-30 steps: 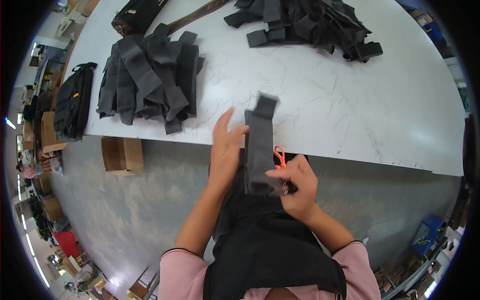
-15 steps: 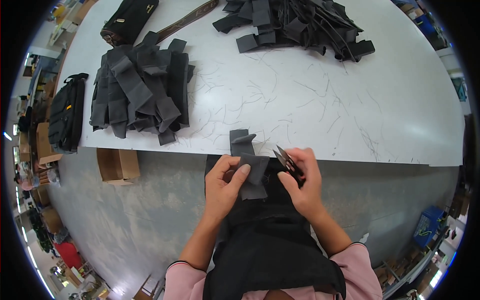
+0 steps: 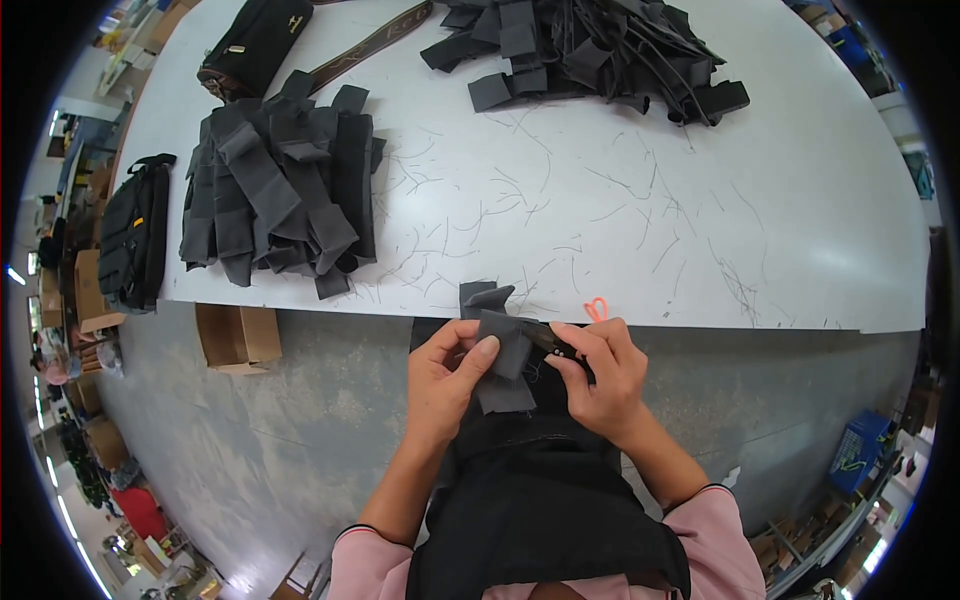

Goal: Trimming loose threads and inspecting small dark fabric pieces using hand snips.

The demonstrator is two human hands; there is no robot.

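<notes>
A person in a pink shirt [image 3: 370, 560] and black apron [image 3: 545, 510] works at a large white surface [image 3: 580, 215], both bare hands near the centre of the frame, just below its front edge. The left hand [image 3: 447, 375] pinches a folded dark grey cloth strip [image 3: 504, 342] between thumb and fingers; the strip's top end reaches over the edge of the surface. The right hand [image 3: 608, 375] is closed around small black scissors [image 3: 555, 345], their tips pointing left at the strip's right side. From where I stand I cannot tell whether the blades touch it. An orange loop [image 3: 597, 309] shows just above the right hand.

Similar strips lie in two heaps: a left pile [image 3: 280, 190] at upper left and a right pile [image 3: 600, 45] at top centre. Loose dark threads [image 3: 740, 285] scatter across the middle. A black pouch [image 3: 258, 45] and a brown strap [image 3: 370, 48] lie at upper left, a black backpack [image 3: 135, 238] at far left. Below, on the grey floor [image 3: 310, 430], sits an open cardboard box [image 3: 238, 338]; a blue crate [image 3: 858, 450] is at lower right.
</notes>
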